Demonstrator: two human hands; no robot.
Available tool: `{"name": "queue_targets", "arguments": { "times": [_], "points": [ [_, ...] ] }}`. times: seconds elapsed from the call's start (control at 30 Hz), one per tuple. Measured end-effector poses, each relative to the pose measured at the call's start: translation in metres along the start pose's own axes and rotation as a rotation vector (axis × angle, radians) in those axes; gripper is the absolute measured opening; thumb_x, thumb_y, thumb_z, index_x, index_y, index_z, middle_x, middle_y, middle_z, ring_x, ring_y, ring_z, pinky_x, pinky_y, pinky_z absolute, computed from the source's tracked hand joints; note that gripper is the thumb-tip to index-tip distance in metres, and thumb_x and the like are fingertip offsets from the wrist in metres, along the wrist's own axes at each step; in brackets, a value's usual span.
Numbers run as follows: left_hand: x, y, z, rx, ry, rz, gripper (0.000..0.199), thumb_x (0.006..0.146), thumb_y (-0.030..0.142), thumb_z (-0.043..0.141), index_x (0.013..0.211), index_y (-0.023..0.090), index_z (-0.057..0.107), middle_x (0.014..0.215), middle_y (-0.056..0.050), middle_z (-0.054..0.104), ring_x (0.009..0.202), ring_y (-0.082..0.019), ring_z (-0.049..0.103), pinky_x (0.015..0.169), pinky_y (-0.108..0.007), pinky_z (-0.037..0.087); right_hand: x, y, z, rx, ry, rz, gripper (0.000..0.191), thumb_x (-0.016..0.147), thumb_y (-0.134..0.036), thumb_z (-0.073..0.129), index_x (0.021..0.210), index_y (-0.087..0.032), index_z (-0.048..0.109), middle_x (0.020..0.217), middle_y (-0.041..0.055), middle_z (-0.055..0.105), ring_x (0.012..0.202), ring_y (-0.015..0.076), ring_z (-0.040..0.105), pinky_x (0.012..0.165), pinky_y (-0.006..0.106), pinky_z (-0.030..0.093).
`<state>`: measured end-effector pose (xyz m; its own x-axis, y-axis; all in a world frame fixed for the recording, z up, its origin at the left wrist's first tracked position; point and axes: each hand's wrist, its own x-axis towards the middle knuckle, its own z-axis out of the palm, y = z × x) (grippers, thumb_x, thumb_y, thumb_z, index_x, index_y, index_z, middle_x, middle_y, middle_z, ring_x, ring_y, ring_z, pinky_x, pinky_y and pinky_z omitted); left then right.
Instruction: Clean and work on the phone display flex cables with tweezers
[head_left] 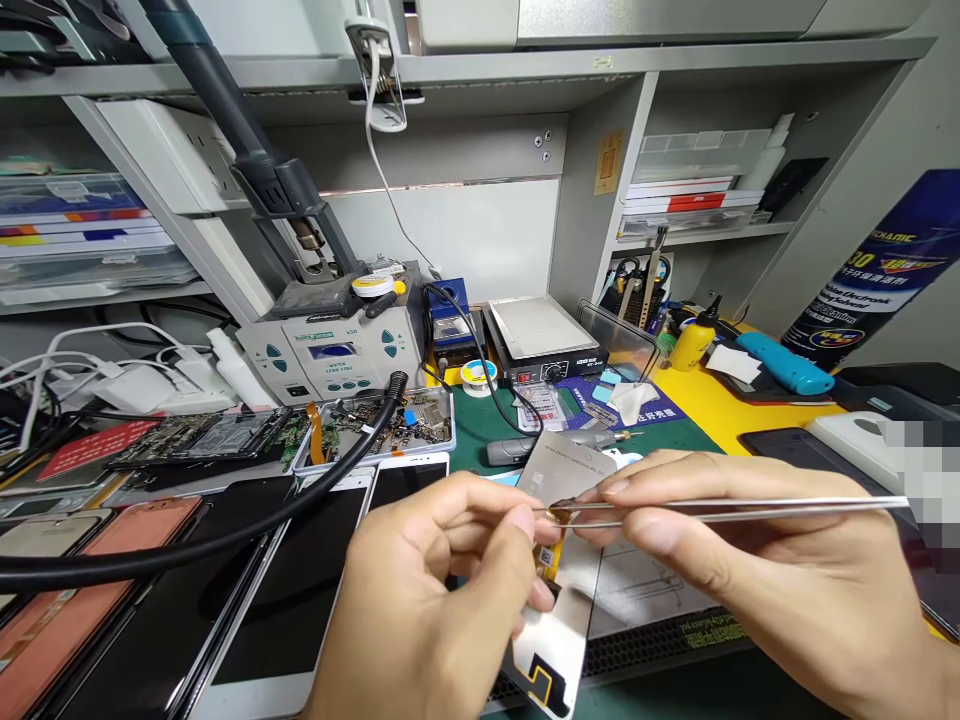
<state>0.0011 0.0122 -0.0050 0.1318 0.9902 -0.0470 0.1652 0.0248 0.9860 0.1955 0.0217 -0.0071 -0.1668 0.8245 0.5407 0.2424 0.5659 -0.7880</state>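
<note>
Across the frame's top, grey shelving (480, 68) is seen. A white panel (480, 230) is shown at upper centre, a grey wall (911, 125) upper right.

One camera on the person's head looks forward and down, close behind the hands (439, 610), across the bench (720, 418) to the far shelves (480, 68).
</note>
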Motion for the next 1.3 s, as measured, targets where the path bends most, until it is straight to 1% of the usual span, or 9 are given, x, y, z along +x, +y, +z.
{"name": "queue_targets", "arguments": {
  "times": [0.1, 0.17, 0.37, 0.5, 0.7, 0.83, 0.97, 1.1, 1.3],
  "points": [
    [-0.004, -0.001, 0.007, 0.206, 0.204, 0.238, 0.007, 0.08, 0.023, 0.066, 0.077, 0.023, 0.072, 0.064, 0.001, 0.074, 0.053, -0.015, 0.067, 0.051, -0.022, 0.053, 0.0, 0.0, -0.001, 0.068, 0.014, 0.084, 0.01, 0.081, -0.024, 0.076, 0.087, -0.032, 0.078, 0.079, -0.0054, 0.08, 0.069, 0.0138, 0.076, 0.068, 0.017, 0.063],
    [-0.007, -0.005, 0.009, 0.318, 0.27, 0.372, 0.008, 0.079, 0.018, 0.068, 0.079, 0.025, 0.073, 0.072, 0.002, 0.076, 0.057, -0.014, 0.068, 0.054, -0.022, 0.054, -0.001, 0.001, -0.002, 0.085, 0.015, 0.092, 0.01, 0.081, -0.024, 0.076, 0.087, -0.031, 0.078, 0.079, -0.0045, 0.08, 0.069, 0.0144, 0.076, 0.069, 0.018, 0.063],
    [-0.004, -0.01, 0.004, 0.589, 0.308, 0.669, 0.02, 0.077, 0.011, 0.069, 0.089, 0.026, 0.073, 0.085, 0.003, 0.08, 0.074, -0.015, 0.074, 0.074, -0.02, 0.055, -0.002, -0.001, -0.002, 0.033, 0.032, -0.018, 0.021, 0.079, -0.015, 0.076, 0.088, -0.033, 0.079, 0.083, -0.0046, 0.081, 0.076, 0.015, 0.076, 0.074, 0.02, 0.062],
    [-0.005, -0.008, 0.003, 0.648, 0.318, 0.736, 0.018, 0.076, 0.011, 0.07, 0.088, 0.025, 0.073, 0.088, 0.002, 0.081, 0.077, -0.015, 0.075, 0.078, -0.019, 0.054, -0.003, -0.002, -0.003, 0.02, 0.032, -0.057, 0.029, 0.078, -0.01, 0.075, 0.091, -0.036, 0.079, 0.086, -0.0058, 0.081, 0.078, 0.0148, 0.076, 0.076, 0.02, 0.062],
    [-0.007, -0.007, 0.007, 0.547, 0.333, 0.656, 0.018, 0.077, 0.01, 0.069, 0.085, 0.026, 0.073, 0.083, 0.004, 0.08, 0.072, -0.014, 0.073, 0.069, -0.019, 0.053, -0.005, -0.002, -0.004, 0.098, 0.028, 0.042, 0.02, 0.08, -0.014, 0.075, 0.087, -0.032, 0.079, 0.08, -0.0049, 0.08, 0.072, 0.0143, 0.076, 0.071, 0.018, 0.062],
    [-0.006, -0.005, 0.009, 0.297, 0.209, 0.415, 0.012, 0.081, 0.019, 0.064, 0.076, 0.025, 0.073, 0.062, 0.003, 0.073, 0.053, -0.015, 0.066, 0.051, -0.023, 0.051, -0.002, 0.003, -0.003, 0.307, -0.047, 0.242, 0.007, 0.084, -0.021, 0.073, 0.083, -0.025, 0.078, 0.073, -0.0008, 0.079, 0.067, 0.0163, 0.076, 0.067, 0.021, 0.062],
    [-0.005, -0.003, 0.007, 0.161, 0.105, 0.197, 0.012, 0.08, 0.029, 0.065, 0.074, 0.024, 0.074, 0.059, 0.0, 0.072, 0.051, -0.018, 0.066, 0.048, -0.025, 0.052, 0.002, 0.009, -0.004, 0.559, -0.162, 0.453, 0.013, 0.091, -0.027, 0.066, 0.086, -0.019, 0.075, 0.076, 0.0041, 0.079, 0.071, 0.0179, 0.075, 0.07, 0.027, 0.062],
    [-0.003, -0.002, 0.006, 0.137, 0.076, 0.14, 0.014, 0.081, 0.031, 0.066, 0.074, 0.022, 0.074, 0.056, -0.002, 0.071, 0.049, -0.018, 0.066, 0.047, -0.024, 0.052, 0.006, 0.012, -0.005, 0.644, -0.2, 0.565, 0.019, 0.092, -0.029, 0.065, 0.086, -0.014, 0.074, 0.078, 0.0082, 0.08, 0.069, 0.0181, 0.076, 0.071, 0.028, 0.062],
    [-0.002, -0.001, 0.009, 0.106, 0.098, 0.093, 0.016, 0.078, 0.035, 0.068, 0.071, 0.021, 0.073, 0.052, -0.001, 0.068, 0.046, -0.016, 0.062, 0.045, -0.023, 0.049, 0.011, 0.013, -0.002, 0.735, -0.199, 0.665, 0.022, 0.089, -0.032, 0.068, 0.081, -0.013, 0.075, 0.076, 0.008, 0.08, 0.065, 0.0151, 0.075, 0.067, 0.022, 0.062]
  ]
}}
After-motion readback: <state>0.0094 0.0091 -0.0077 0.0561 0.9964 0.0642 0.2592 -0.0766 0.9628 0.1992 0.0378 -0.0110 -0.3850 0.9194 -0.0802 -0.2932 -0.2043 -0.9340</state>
